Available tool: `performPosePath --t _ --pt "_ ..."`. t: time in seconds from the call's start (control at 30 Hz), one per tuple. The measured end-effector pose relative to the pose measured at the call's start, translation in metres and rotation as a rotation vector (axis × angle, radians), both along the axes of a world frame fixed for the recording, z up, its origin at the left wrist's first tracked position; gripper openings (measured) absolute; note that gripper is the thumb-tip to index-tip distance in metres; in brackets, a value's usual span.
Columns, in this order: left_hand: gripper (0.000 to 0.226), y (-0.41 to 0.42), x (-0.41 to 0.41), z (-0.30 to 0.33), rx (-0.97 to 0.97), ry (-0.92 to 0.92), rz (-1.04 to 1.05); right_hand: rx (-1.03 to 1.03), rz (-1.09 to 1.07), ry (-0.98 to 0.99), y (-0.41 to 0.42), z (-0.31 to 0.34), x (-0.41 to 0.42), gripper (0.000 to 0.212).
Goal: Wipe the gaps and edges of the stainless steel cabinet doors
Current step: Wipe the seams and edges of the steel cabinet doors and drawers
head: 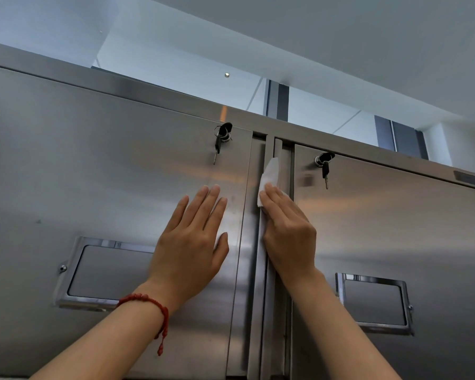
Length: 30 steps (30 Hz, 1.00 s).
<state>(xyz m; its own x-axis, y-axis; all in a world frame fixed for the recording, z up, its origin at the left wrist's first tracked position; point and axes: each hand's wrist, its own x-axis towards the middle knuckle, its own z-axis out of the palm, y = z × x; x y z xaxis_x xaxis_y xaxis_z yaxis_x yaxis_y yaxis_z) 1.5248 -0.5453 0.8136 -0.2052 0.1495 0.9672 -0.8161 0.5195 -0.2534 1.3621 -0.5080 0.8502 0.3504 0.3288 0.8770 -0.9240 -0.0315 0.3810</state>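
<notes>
the right hand (287,229) presses a thin white wipe (269,178) with straight fingers into the vertical gap between the brushed stainless steel cabinet doors (381,223), the left hand (192,242) lies flat and empty on the left door, and the loose upper flap could snag or bunch in the narrow channel.
</notes>
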Motion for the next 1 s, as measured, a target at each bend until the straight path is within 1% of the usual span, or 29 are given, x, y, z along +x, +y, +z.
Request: performPosePath --t 0.2,0.4,0.63,0.87,1.0 --pt "0.056 0.001 0.0 0.001 -0.004 0.005 -0.007 -0.03 -0.03 0.016 0.005 0.013 0.002 0.032" --pt "0.056 0.002 0.0 0.0 0.008 0.003 -0.003 0.0 0.003 0.007 0.001 -0.007 0.001 0.033" --pt "0.056 0.003 0.0 0.0 0.009 0.004 -0.01 0.009 -0.039 0.036 0.007 0.004 -0.001 0.034" --pt "0.056 0.003 0.0 0.001 0.018 0.001 -0.006 0.017 -0.014 0.015 0.002 -0.014 -0.001 0.036" --pt "0.056 0.002 0.0 0.0 0.014 0.005 -0.01 0.018 -0.035 0.029 0.005 -0.007 0.0 0.036"
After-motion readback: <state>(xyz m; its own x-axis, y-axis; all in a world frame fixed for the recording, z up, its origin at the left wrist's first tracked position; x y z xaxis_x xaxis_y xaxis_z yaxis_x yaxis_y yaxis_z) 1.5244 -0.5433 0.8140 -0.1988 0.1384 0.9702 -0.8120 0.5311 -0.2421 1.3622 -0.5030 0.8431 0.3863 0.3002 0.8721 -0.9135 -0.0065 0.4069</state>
